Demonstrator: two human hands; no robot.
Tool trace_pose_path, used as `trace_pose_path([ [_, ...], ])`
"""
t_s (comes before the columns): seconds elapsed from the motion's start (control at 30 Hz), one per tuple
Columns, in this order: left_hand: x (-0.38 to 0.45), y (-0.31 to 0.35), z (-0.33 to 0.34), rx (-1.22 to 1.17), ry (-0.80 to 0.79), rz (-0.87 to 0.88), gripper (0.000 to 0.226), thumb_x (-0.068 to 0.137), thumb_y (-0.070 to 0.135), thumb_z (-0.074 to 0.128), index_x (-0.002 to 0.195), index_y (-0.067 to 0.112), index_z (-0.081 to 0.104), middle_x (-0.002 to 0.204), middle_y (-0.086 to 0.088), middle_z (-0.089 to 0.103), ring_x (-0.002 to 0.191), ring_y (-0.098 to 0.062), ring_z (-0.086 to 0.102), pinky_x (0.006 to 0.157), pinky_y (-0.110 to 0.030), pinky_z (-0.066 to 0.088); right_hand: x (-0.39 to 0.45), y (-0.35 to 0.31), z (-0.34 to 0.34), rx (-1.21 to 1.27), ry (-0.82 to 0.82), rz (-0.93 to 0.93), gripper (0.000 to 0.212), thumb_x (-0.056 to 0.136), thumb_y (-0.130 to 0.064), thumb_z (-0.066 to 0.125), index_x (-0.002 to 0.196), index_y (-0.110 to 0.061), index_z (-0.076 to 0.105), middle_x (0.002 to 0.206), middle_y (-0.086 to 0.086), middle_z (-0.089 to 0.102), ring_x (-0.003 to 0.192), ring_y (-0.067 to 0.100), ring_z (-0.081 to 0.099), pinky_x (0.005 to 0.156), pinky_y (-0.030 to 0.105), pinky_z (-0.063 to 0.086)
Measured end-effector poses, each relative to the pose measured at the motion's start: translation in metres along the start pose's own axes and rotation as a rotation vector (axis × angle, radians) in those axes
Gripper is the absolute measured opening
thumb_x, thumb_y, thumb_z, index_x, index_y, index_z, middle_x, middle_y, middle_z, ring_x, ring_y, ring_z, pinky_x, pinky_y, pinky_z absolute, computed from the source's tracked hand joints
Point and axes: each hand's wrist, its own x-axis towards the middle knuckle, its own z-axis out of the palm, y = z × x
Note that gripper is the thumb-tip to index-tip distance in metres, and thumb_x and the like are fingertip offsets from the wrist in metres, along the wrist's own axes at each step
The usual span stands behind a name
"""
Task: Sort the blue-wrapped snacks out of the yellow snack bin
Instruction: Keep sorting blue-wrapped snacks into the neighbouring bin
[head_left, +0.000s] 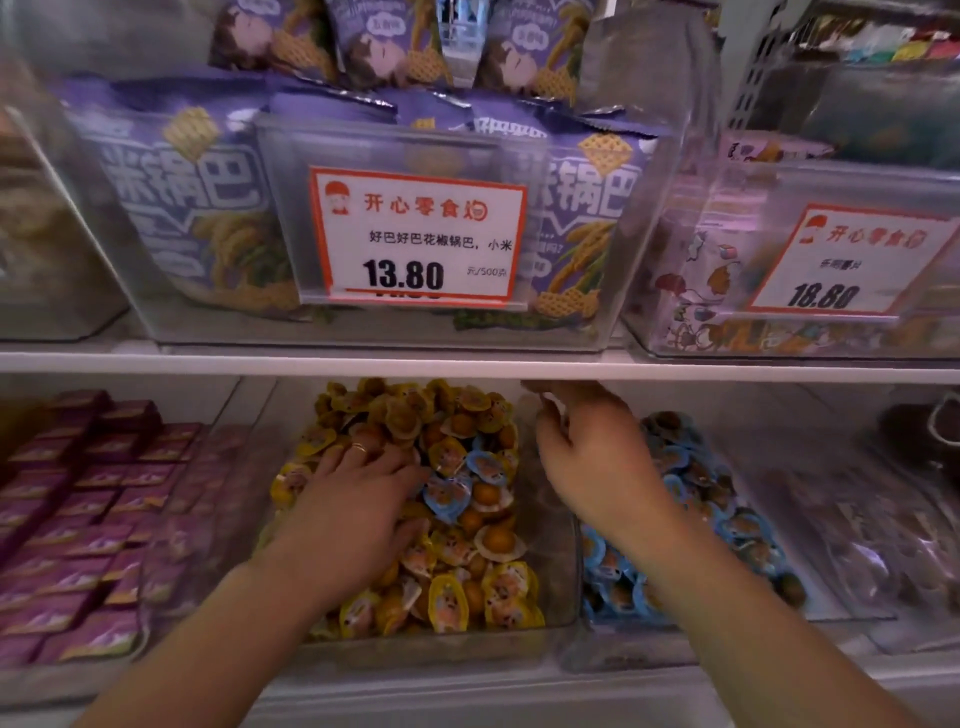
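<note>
Head view is showing the left hand (363, 499) lying flat on the yellow snack bin (563, 561); right hand (587, 452), loosely curled, contents unclear. Blue-wrapped snacks (449, 496) beside the left fingers risk getting buried.

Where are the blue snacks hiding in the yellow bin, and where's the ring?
blue-wrapped snacks (447, 496): head view, on the wrapper of one among the yellow ones.
yellow snack bin (441, 652): head view, on its clear front wall.
ring (358, 448): head view, on the band, left hand's finger.
</note>
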Motion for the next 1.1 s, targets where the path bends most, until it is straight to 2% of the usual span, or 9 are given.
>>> trace_pose_path([
  [0.1, 0.0, 0.001, -0.003, -0.043, 0.035, -0.004, 0.045, 0.082, 0.048, 0.056, 0.127, 0.04, 0.059, 0.125, 0.017, 0.059, 0.119, -0.021, 0.051, 0.099, -0.04, 0.04, -0.015, -0.041, 0.027, -0.059, -0.263, -0.154, 0.048, 0.091, -0.027, 0.046, 0.139, -0.025, 0.05, 0.131, 0.005, 0.059, 0.114, 0.021, 0.058, 0.097, 0.029, 0.047],
  [0.2, -0.004, -0.002, -0.007, -0.174, 0.12, -0.025, 0.037, 0.084, 0.032, 0.056, 0.12, 0.035, 0.065, 0.12, 0.013, 0.065, 0.109, -0.023, 0.057, 0.094, -0.038, 0.045, -0.022, -0.048, 0.064, -0.168, -0.591, 0.043, 0.075, 0.093, -0.035, 0.051, 0.156, -0.021, 0.013, 0.159, 0.009, 0.02, 0.146, 0.036, 0.022, 0.117, 0.049, 0.03],
  [0.3, -0.012, -0.009, -0.01, -0.324, 0.259, -0.09, 0.029, 0.09, 0.026, 0.054, 0.113, 0.031, 0.07, 0.108, 0.007, 0.07, 0.096, -0.024, 0.061, 0.086, -0.039, 0.049, -0.019, -0.038, 0.084, -0.283, -0.725, 0.271, 0.089, 0.092, -0.043, 0.059, 0.156, -0.018, 0.001, 0.162, 0.013, 0.002, 0.147, 0.044, 0.007, 0.117, 0.055, 0.026],
  [0.47, -0.021, -0.007, -0.011, -0.424, 0.314, -0.139, 0.029, 0.09, 0.021, 0.057, 0.114, 0.03, 0.07, 0.106, 0.008, 0.068, 0.098, -0.022, 0.059, 0.087, -0.039, 0.048, -0.021, -0.033, 0.096, -0.451, -0.629, 0.141, 0.068, 0.093, -0.037, 0.06, 0.151, -0.023, 0.027, 0.149, 0.016, 0.022, 0.135, 0.042, 0.026, 0.108, 0.045, 0.038],
  [0.57, -0.021, -0.004, -0.011, -0.494, 0.291, -0.178, 0.029, 0.09, 0.023, 0.056, 0.114, 0.033, 0.069, 0.11, 0.008, 0.068, 0.104, -0.019, 0.058, 0.092, -0.036, 0.047, -0.022, -0.034, 0.095, -0.292, -0.614, 0.109, 0.059, 0.09, -0.031, 0.061, 0.145, -0.032, 0.039, 0.135, 0.01, 0.032, 0.125, 0.038, 0.042, 0.103, 0.035, 0.041],
  [0.77, -0.021, -0.002, -0.016, -0.645, 0.307, -0.23, 0.029, 0.092, 0.019, 0.054, 0.115, 0.029, 0.068, 0.115, 0.008, 0.07, 0.105, -0.011, 0.062, 0.089, -0.03, 0.051, -0.022, -0.04, 0.091, -0.136, -0.67, 0.177, 0.066, 0.089, -0.024, 0.06, 0.15, -0.035, 0.035, 0.141, 0.008, 0.044, 0.13, 0.029, 0.048, 0.107, 0.032, 0.041],
  [0.87, -0.022, -0.001, -0.018, -0.71, 0.324, -0.258, 0.028, 0.094, 0.018, 0.054, 0.113, 0.033, 0.068, 0.11, 0.011, 0.069, 0.101, -0.006, 0.061, 0.082, -0.024, 0.05, -0.021, -0.045, 0.087, 0.048, -0.55, 0.133, 0.049, 0.086, -0.013, 0.062, 0.128, -0.036, 0.06, 0.123, 0.003, 0.058, 0.116, 0.019, 0.056, 0.1, 0.029, 0.045],
  [0.97, -0.02, -0.002, -0.019, -0.802, 0.352, -0.329, 0.028, 0.094, 0.018, 0.054, 0.115, 0.032, 0.067, 0.107, 0.01, 0.069, 0.097, -0.009, 0.064, 0.079, -0.025, 0.051, -0.025, -0.05, 0.08, 0.286, -0.463, 0.272, 0.038, 0.081, -0.004, 0.067, 0.096, -0.038, 0.066, 0.105, -0.007, 0.068, 0.1, 0.012, 0.064, 0.083, 0.02, 0.052],
  [1.1, -0.017, -0.002, -0.018, -0.852, 0.341, -0.365, 0.025, 0.094, 0.017, 0.053, 0.104, 0.034, 0.068, 0.09, 0.016, 0.063, 0.077, -0.005, 0.061, 0.064, -0.023, 0.043, -0.027, -0.054, 0.071, 0.699, -0.331, 0.563, 0.03, 0.087, 0.001, 0.064, 0.101, -0.025, 0.07, 0.1, 0.007, 0.072, 0.069, 0.014, 0.067, 0.055, 0.027, 0.051],
])
